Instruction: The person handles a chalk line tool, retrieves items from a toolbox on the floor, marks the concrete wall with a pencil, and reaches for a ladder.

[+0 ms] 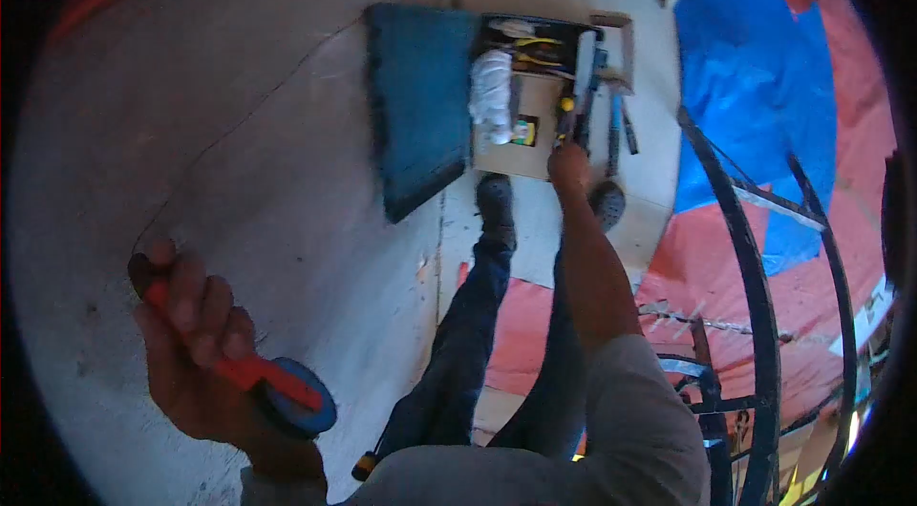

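Note:
In my left hand (196, 344), raised close to the grey wall, is a red-handled tool (239, 368) with a round blue-grey end; its exact kind is unclear. My right hand (570, 167) reaches down to the near side of an open toolbox (516, 160), its fingers closed at the lower end of a black-and-yellow-handled tool (565, 115). A bundled white cloth (492, 95) lies along the box's left side. Yellow-handled pliers (543, 52) rest in the far compartment. Right of the box is a hammer (614, 124) with a bluish handle.
A blue panel (425, 105), apparently the box lid, stands left of the box. My shoes (495, 205) are close to its near edge. Blue sheeting (764, 76) and red sheeting (707, 248) cover the right side, with a dark metal frame (755, 267) before them.

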A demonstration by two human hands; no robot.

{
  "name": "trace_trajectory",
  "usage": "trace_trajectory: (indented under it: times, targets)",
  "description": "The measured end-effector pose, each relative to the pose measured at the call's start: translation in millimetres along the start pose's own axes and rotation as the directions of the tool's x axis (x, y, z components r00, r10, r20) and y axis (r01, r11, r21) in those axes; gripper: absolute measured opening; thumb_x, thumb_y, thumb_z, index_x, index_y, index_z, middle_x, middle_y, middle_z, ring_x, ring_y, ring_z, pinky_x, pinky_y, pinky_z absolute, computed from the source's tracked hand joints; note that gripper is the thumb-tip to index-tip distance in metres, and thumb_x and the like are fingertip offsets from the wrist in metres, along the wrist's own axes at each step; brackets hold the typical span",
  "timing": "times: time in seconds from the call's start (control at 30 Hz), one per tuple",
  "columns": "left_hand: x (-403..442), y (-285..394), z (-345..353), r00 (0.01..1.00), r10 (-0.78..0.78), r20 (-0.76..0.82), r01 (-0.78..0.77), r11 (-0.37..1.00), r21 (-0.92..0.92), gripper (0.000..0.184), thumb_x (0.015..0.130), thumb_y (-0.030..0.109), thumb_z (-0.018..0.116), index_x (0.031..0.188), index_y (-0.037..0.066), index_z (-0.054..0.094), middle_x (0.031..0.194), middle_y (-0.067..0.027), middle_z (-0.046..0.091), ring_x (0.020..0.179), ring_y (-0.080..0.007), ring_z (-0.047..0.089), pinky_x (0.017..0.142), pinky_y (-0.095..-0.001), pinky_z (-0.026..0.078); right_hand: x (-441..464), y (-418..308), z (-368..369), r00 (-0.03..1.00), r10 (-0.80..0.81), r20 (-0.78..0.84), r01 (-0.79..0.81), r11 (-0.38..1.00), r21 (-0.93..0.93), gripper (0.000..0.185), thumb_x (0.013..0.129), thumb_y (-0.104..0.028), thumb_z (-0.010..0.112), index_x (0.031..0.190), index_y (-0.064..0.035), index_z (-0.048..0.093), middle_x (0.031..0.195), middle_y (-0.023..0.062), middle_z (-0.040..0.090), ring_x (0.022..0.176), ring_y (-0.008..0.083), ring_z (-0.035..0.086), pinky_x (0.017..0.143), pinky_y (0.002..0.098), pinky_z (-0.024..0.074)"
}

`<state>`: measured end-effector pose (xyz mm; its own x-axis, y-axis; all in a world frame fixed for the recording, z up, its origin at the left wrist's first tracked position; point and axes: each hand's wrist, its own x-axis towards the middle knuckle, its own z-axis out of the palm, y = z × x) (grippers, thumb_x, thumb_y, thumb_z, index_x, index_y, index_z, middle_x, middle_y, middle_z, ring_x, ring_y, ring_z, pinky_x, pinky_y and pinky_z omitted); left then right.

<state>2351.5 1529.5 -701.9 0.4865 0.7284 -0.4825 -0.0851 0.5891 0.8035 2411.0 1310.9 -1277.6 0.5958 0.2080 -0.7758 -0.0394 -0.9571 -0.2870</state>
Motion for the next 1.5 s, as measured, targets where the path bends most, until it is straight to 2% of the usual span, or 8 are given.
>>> trace_trajectory:
  times: [0.17,0.4,0.53,0.6,0.87,1.1,1.3,1.5]
  targets:
    - [-13.0,42.5,4.4,0.979,0.102,0.179,-0.086,0.992,-0.094,0.039,0.104,0.013,0.037,0.140,-0.001,0.031,0.095,-0.0093,0.041,0.079,-0.0166,0.045,0.069,-0.0336,0.046,-81.8,-142.9,20.7,0.735,-0.670,-0.108,0.634,0.621,0.461,0.024,0.092,-0.027,0.055,0.104,-0.0149,0.072,0.101,0.0128,0.070,0.089,0.0338,0.067,0.075,0.0445,0.0535]
    - [-40.4,77.1,-3.3,0.964,0.128,0.235,-0.123,0.992,-0.034,0.039,0.104,0.013,0.037,0.141,0.002,0.034,0.112,-0.0125,0.047,0.088,-0.0174,0.049,0.071,-0.0337,0.045,-161.5,-225.9,-1.1,0.885,-0.465,-0.017,0.435,0.814,0.386,0.054,0.087,-0.050,0.060,0.110,-0.0023,0.063,0.111,0.0207,0.065,0.097,0.0397,0.064,0.083,0.0462,0.0519]
    - [-49.4,88.1,16.1,0.986,0.131,0.104,-0.111,0.978,-0.176,0.032,0.103,0.011,0.044,0.132,0.002,0.036,0.093,-0.0104,0.049,0.073,-0.0167,0.052,0.065,-0.0323,0.049,-134.6,-88.8,-34.3,0.860,-0.165,-0.483,0.365,0.860,0.357,0.045,0.082,-0.034,0.072,0.111,-0.0015,0.061,0.102,0.0179,0.065,0.092,0.0382,0.062,0.078,0.0455,0.0500]
    - [-60.4,92.3,29.7,0.982,0.137,0.133,-0.128,0.989,-0.075,0.036,0.102,0.012,0.046,0.135,0.002,0.035,0.095,-0.0101,0.051,0.077,-0.0166,0.052,0.072,-0.0344,0.049,-155.4,-26.7,-120.6,0.930,0.079,-0.360,0.069,0.922,0.381,0.041,0.084,-0.034,0.070,0.105,-0.0001,0.062,0.090,0.0196,0.063,0.089,0.0377,0.062,0.076,0.0478,0.0484]
    - [-98.9,101.0,87.7,0.938,-0.203,0.281,0.233,0.969,-0.079,0.035,0.096,0.022,0.061,0.126,0.006,0.053,0.097,-0.0047,0.057,0.082,-0.0140,0.056,0.083,-0.0373,0.047,-323.8,72.4,-215.4,0.947,-0.174,-0.270,0.225,0.959,0.173,0.033,0.088,-0.033,0.060,0.090,0.0000,0.066,0.085,0.0195,0.066,0.080,0.0349,0.064,0.074,0.0468,0.0485]
    - [-215.6,119.6,137.2,0.734,-0.267,0.624,0.333,0.943,0.012,0.028,0.098,0.023,0.057,0.121,0.008,0.056,0.092,-0.0043,0.058,0.081,-0.0155,0.058,0.081,-0.0351,0.048,-539.1,-99.7,-394.6,0.886,-0.458,-0.075,0.233,0.300,0.925,0.039,0.097,-0.043,0.056,0.107,-0.0064,0.064,0.083,-0.0035,0.059,0.060,0.0059,0.040,0.054,0.0239,0.0319]
    - [-296.6,140.7,156.6,0.575,-0.263,0.775,0.315,0.945,0.087,0.025,0.098,0.023,0.057,0.118,0.009,0.056,0.092,-0.0054,0.058,0.083,-0.0178,0.060,0.083,-0.0380,0.050,-681.5,-87.9,-469.5,0.619,-0.694,-0.367,0.659,0.206,0.723,0.048,0.097,-0.048,0.052,0.081,-0.0037,0.060,0.072,0.0007,0.054,0.064,0.0130,0.049,0.056,0.0298,0.0403]
    - [-327.2,163.1,166.7,0.569,-0.088,0.818,0.221,0.974,-0.049,0.024,0.096,0.019,0.059,0.118,0.009,0.054,0.093,-0.0057,0.058,0.087,-0.0197,0.058,0.084,-0.0411,0.050,-760.3,-87.8,-472.3,0.472,-0.758,-0.450,0.775,0.113,0.621,0.062,0.088,-0.044,0.068,0.125,0.0031,0.056,0.104,0.0067,0.064,0.081,0.0108,0.055,0.068,0.0258,0.0445]
